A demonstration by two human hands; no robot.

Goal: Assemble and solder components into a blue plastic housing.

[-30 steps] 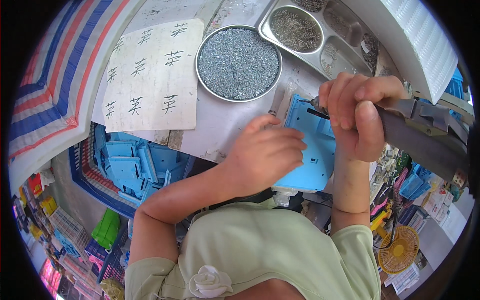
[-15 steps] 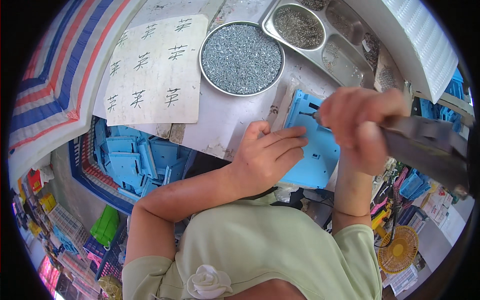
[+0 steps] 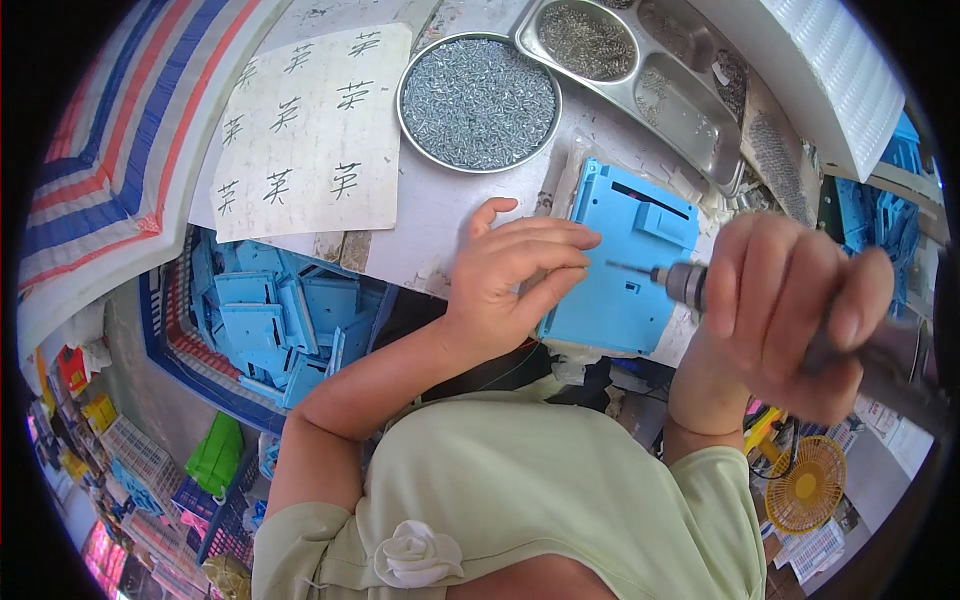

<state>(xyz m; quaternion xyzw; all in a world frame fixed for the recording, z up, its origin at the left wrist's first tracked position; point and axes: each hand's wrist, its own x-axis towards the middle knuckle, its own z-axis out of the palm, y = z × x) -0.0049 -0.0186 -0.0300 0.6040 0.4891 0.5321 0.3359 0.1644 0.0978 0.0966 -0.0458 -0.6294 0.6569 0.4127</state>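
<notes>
A blue plastic panel [image 3: 610, 300] with a slot and a raised block near its far edge lies on the table in front of me. My right hand [image 3: 790, 310] is wrapped round a power screwdriver [image 3: 686, 284], held sideways; its thin bit points left over the middle of the panel. I cannot tell whether the tip touches the panel. My left hand [image 3: 515, 275] reaches over the panel's left edge, its thumb and fingertips drawn together in a pinch. Whatever they hold, if anything, is too small to make out.
Beyond the panel stand a round metal dish [image 3: 480, 105] of small screws and a steel compartment tray [image 3: 680, 90] with small metal parts. A handwritten sheet [image 3: 310, 135] lies at left. Below it, a blue basket [image 3: 160, 345] holds several blue panels. A yellow round basket [image 3: 806, 484] sits lower right.
My right hand has drawn the screwdriver nearer to me and to the right, baring the panel's far part. My left hand has shifted slightly left, its thumb and fingers closer together.
</notes>
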